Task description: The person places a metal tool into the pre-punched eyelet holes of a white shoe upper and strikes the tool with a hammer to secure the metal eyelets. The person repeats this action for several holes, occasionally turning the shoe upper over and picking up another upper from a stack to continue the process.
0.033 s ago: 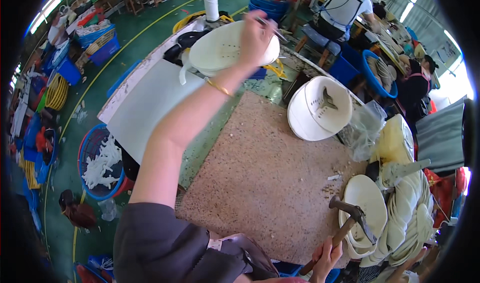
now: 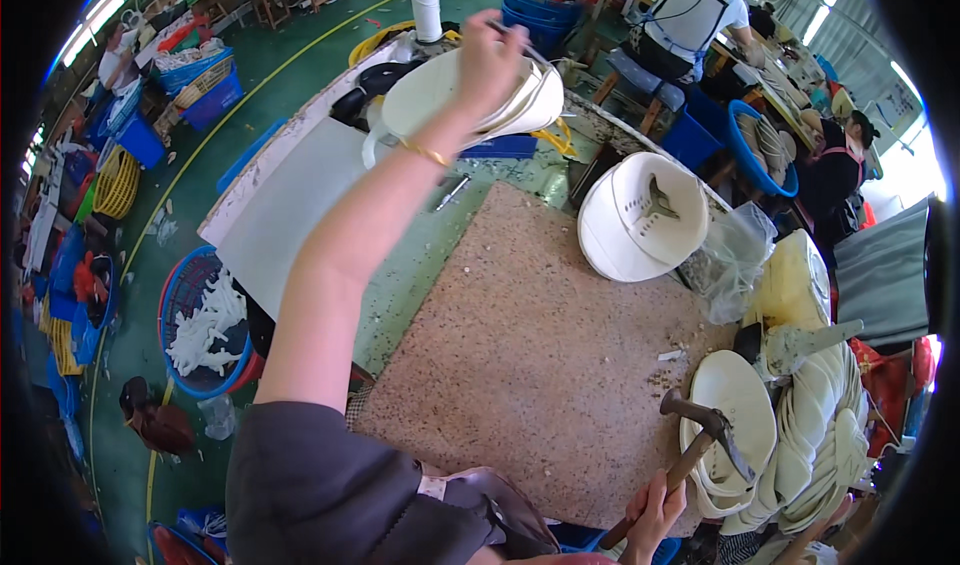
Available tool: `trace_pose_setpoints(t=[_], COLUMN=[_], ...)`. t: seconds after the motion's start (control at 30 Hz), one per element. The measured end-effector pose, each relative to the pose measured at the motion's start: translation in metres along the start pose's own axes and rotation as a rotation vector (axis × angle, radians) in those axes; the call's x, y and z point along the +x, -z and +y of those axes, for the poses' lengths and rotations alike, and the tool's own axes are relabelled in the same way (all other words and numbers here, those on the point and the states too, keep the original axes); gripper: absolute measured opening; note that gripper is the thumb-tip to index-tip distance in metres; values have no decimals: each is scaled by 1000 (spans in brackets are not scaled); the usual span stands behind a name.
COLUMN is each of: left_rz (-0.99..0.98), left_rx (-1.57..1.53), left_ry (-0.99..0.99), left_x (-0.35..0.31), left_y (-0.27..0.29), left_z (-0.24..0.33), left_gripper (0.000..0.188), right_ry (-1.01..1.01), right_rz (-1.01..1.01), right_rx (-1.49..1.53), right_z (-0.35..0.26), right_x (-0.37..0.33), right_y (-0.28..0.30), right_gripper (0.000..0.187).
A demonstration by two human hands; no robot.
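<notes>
My left hand [image 2: 490,60] reaches far out over the table's back end and is closed on the rim of a white oval piece [image 2: 430,100], which lies on top of a pile of similar white pieces. A gold bangle sits on that wrist. At the bottom edge my right hand [image 2: 650,515] grips the wooden handle of a hammer [image 2: 700,435]. Its metal head hangs over a stack of white oval pieces [image 2: 740,405] at the right. Between the hands lies a speckled brown work slab [image 2: 540,365].
A white round stack with a metal tool on it [image 2: 640,220] stands at the back right, beside a clear plastic bag [image 2: 735,265]. A blue basket of white scraps [image 2: 205,325] sits on the green floor at the left. Other people [image 2: 690,15] work at benches behind.
My left hand with the white piece has shifted slightly. The right hand still holds the hammer in the same place.
</notes>
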State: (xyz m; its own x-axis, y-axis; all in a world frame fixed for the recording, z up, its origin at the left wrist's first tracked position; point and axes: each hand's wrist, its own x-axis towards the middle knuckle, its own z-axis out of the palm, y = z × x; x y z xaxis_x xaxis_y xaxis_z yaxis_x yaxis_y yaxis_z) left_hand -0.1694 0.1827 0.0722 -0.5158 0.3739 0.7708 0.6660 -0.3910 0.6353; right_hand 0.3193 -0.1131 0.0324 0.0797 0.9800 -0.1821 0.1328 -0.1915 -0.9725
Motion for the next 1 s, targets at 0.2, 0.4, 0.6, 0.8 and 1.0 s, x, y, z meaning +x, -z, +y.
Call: trace_pose_setpoints(t=[0.2, 0.4, 0.6, 0.8, 1.0], left_rz=[-672, -393, -603, -1245, -1093], left_rx=[427, 240, -168, -264, -290], left_ry=[457, 101, 327, 200, 91], left_x=[25, 37, 10, -144, -165], left_y=[76, 136, 164, 98, 94], left_z=[-113, -38, 73, 121, 137], left_gripper=[40, 30, 28, 29, 16], right_ry=[-96, -125, -70, -74, 30], right_rz=[33, -4, -2, 2, -5], right_rx=[105, 59, 70, 114, -16], right_z=[-9, -16, -12, -20, -15], right_x=[7, -4, -18, -34, -50], right_y=[-22, -24, -21, -19, -5], right_gripper=[20, 19, 20, 19, 19])
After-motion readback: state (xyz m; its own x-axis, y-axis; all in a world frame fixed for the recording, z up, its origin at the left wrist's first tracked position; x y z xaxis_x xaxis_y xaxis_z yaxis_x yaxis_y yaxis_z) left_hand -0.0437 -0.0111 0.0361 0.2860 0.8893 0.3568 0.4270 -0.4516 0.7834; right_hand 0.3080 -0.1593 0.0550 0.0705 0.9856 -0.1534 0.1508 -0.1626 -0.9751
